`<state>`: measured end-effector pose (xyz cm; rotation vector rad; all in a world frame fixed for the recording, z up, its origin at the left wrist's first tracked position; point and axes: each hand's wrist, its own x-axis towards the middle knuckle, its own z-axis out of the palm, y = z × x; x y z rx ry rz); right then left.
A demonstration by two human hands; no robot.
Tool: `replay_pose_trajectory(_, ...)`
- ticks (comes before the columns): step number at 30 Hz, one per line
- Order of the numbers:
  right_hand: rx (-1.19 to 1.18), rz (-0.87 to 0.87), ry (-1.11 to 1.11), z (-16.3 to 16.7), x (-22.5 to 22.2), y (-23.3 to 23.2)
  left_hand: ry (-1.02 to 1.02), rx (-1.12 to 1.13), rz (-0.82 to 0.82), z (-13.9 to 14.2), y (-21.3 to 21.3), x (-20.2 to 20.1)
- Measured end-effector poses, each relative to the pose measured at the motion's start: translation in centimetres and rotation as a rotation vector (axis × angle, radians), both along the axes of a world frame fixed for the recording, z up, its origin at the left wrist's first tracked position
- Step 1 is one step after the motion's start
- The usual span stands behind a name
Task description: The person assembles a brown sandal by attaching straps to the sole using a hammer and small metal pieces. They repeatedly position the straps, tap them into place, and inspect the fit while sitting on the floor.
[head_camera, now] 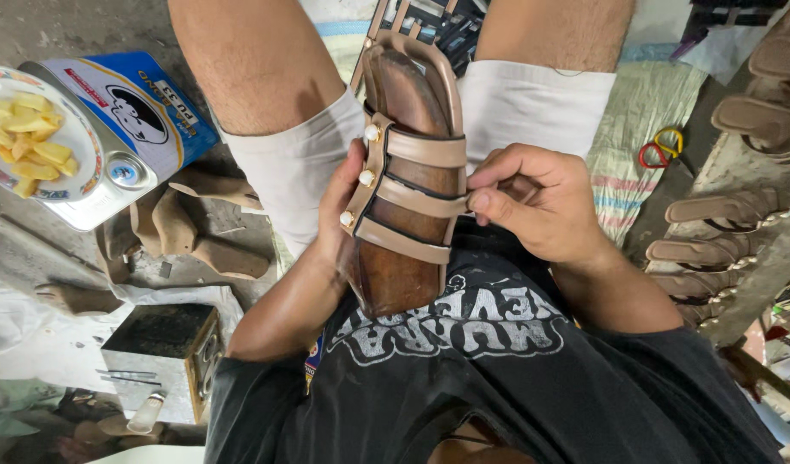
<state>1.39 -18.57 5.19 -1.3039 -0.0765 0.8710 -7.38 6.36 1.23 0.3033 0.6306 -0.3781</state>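
Note:
A brown wooden shoe last (405,185) rests on my lap, wrapped by three tan straps (416,198) with white studs along their left edge. My left hand (341,206) cups the last from the left, thumb beside the studs. Fingers of my right hand (536,202) pinch the end of the middle strap at the last's right edge. The toe of the last points away from me, between my knees.
A blue and white tin (124,129) lies at left with a plate of yellow chips (30,137) on it. Bare wooden lasts (197,236) and a metal block (158,348) sit on the floor at left. Strapped sandals (713,245) line a board at right, near red-handled scissors (661,146).

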Motion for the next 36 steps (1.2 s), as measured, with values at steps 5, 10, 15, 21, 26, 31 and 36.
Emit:
replay_pose_trajectory(5,0.329,-0.051,-0.105,-2.3,-1.0,2.9,-0.038,-0.065,-0.156,-0.1,-0.3,-1.8)
replay_pose_trajectory(10,0.373,-0.022,-0.156,-0.8,2.1,6.4,-0.264,0.102,-0.246,2.1,-1.0,-1.6)
replay_pose_trajectory(15,0.312,0.088,-0.062,1.8,8.0,3.4,-0.349,0.637,-0.357,5.5,-2.3,0.4)
replay_pose_trajectory(21,0.072,0.048,-0.287,-0.3,8.9,1.1,-0.43,0.688,-0.377,6.9,-0.5,2.9)
replay_pose_trajectory(26,0.168,-0.056,-0.192,-2.6,8.9,1.0,-0.511,0.681,-0.489,5.9,1.2,4.3)
replay_pose_trajectory(31,0.332,-0.043,-0.199,-3.4,9.3,0.1,-0.504,0.593,-0.543,5.0,1.1,5.0)
replay_pose_trajectory(36,0.514,-0.022,-0.16,-2.7,9.0,0.2,-0.6,0.427,-0.429,4.5,0.2,5.0)
